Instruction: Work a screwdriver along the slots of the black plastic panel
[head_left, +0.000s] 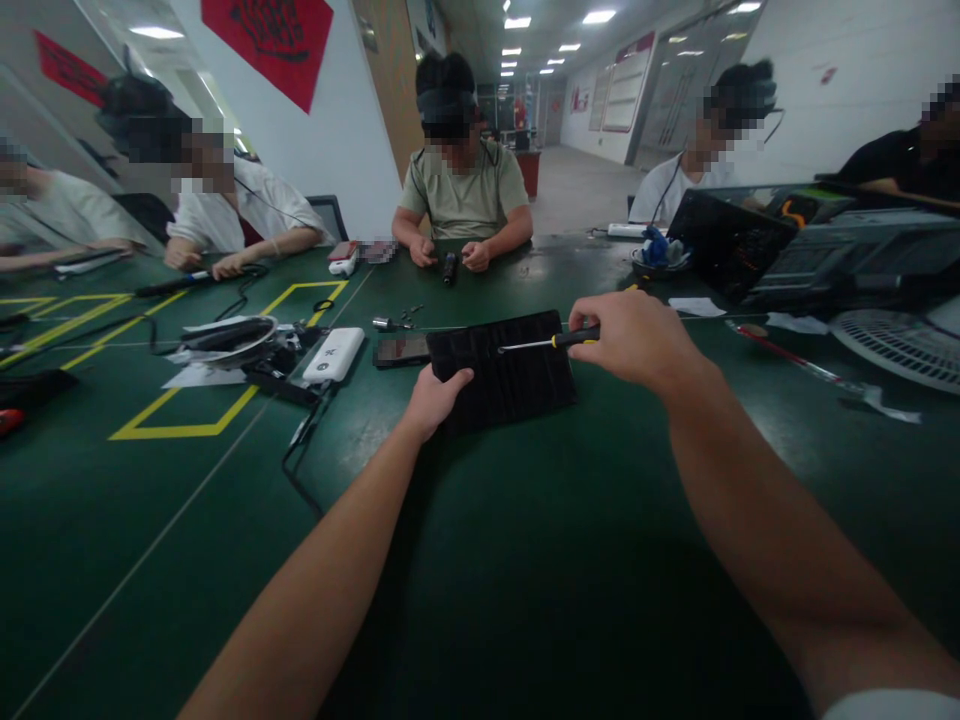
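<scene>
A flat black panel point(517, 375) with ridges and recesses is held tilted above the green table point(480, 560). My left hand point(442, 398) grips its left edge, thumb on the face and the other fingers hidden behind. In my right hand point(637, 335) is a screwdriver point(576, 339) with a black and yellow handle, pinched between thumb and fingers. Its thin metal shaft points left across the panel, with the tip over or against the panel's upper middle; contact cannot be made out. A phone-like dark slab point(401, 350) lies just behind the panel's left side.
Left are a white power bank point(335, 356) with a cable and a cluttered dish point(229, 338). Small metal parts point(405, 318) lie beyond the panel. On the right stand a white fan grille point(900, 345), a red stick-like item point(787, 360) and a dark computer case point(735, 240). Several people sit around the table.
</scene>
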